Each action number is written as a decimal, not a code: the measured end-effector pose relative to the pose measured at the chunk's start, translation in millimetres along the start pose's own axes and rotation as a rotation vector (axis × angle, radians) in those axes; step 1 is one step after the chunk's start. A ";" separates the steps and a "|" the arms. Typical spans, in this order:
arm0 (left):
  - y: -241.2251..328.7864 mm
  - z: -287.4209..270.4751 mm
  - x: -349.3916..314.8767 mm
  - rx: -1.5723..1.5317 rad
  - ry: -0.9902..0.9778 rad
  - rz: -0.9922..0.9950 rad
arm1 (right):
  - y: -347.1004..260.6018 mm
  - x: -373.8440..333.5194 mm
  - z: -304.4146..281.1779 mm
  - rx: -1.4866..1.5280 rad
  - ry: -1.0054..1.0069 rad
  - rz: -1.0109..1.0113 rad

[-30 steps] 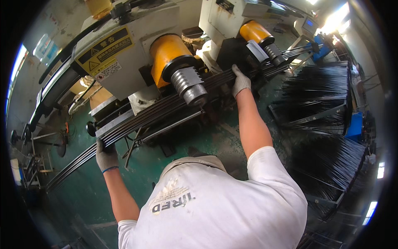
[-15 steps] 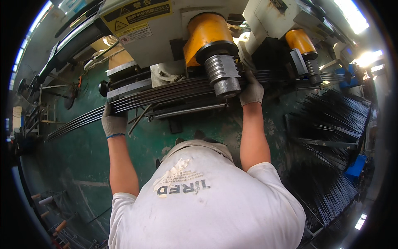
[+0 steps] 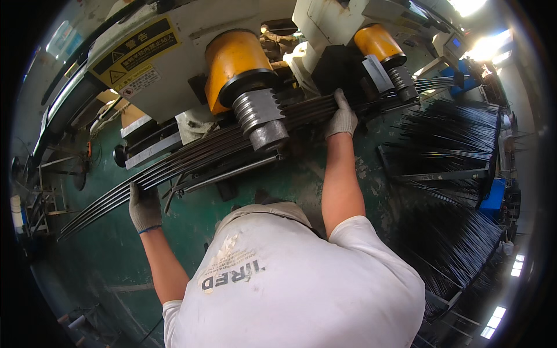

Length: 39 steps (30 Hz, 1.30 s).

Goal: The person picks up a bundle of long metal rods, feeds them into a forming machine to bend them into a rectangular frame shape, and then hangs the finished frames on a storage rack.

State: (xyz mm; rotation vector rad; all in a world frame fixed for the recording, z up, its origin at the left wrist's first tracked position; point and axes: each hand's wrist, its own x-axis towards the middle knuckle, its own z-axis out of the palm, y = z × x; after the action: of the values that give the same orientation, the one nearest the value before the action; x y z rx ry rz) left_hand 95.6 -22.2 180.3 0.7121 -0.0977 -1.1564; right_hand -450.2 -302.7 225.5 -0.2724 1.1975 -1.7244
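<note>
Both my hands wear grey knitted gloves and grip a bundle of long, thin, dark metal rods [image 3: 174,159]. My left hand [image 3: 145,209] is near the rods' left ends, its thumb up against the lowest ones and its fingers mostly hidden beneath. Farther along, my right hand [image 3: 341,119] lays its thumb over the bundle, between the two ribbed steel rollers. The bundle slants from near left to far right, passing by the larger ribbed roller [image 3: 258,119] and toward the smaller one [image 3: 401,81]. Its left ends fan slightly apart.
A pale machine body [image 3: 185,52] with orange cylindrical housings [image 3: 235,64] stands ahead. Beneath the bundle runs a steel bar [image 3: 232,173]. On the right, racks hold many dark rods [image 3: 452,139], beside a blue box [image 3: 493,197]. The floor [image 3: 116,261] is green.
My view has turned, so the machine sits farther left. Relative to the large roller, my right hand is farther right. The rods slant more steeply, their left ends nearer me.
</note>
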 end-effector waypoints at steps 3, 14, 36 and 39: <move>-14.9 19.8 -2.7 0.046 0.031 -0.034 | 14.3 -14.0 -1.4 -0.113 0.058 -0.077; -20.8 62.4 -22.8 -0.035 0.097 0.013 | -1.8 29.2 -18.4 0.004 -0.029 0.164; 456.2 -296.2 18.4 -0.123 0.678 0.575 | 124.2 -140.6 -151.9 -0.605 0.444 0.183; 506.0 -326.2 20.6 -0.050 0.731 0.591 | 157.9 -206.7 -189.0 -0.795 0.548 0.257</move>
State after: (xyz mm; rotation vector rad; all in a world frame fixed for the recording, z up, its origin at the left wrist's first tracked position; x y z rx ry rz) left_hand 647.4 218.3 203.7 0.9419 0.3191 -0.2939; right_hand -377.1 -29.7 72.3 -0.0981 2.1958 -1.0495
